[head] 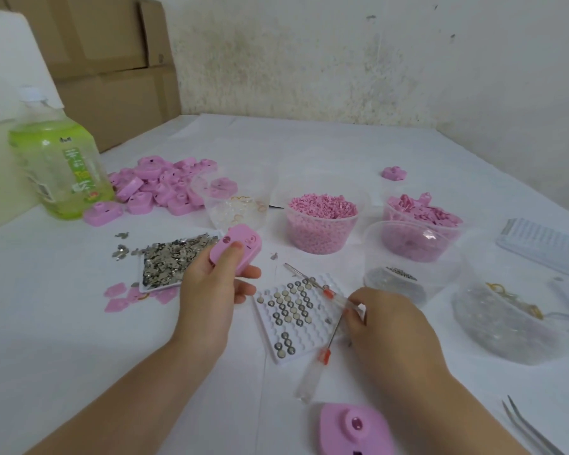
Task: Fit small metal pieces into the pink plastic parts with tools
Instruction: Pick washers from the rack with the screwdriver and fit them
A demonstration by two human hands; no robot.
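Batch status: judging as mid-run, with one piece in hand and much stock waiting.
Desk (309, 149): carrying all stock and tools under a white covering.
Pink pile (165, 185): heaping at the far left beside a green bottle (60, 165); impossible to tell from here whether fitted or waiting.
Metal-piece tray (168, 264): lying just left of the left hand, brimming with small grey stampings, a few spilling onto the desk; plenty left.
Grid tray (296, 313): sitting between the hands, holding round metal discs in roughly half its pockets.
Right hand (388, 323): reaching over the grid tray's right edge, fingers (355, 315) pinching the clear handle of a screwdriver (329, 293); tip pointing away, not touching any pink piece.
Left hand (211, 290): holding the pink part (239, 249) raised above the desk, thumb pressing on top, fingers (247, 274) curling underneath.
Near pink piece (355, 428): lying at the near edge, something shiny showing in its round socket; possibly finished.
Spare screwdriver (312, 369): lying loose below the grid tray.
Tweezers (526, 428): lying untouched, bottom right.
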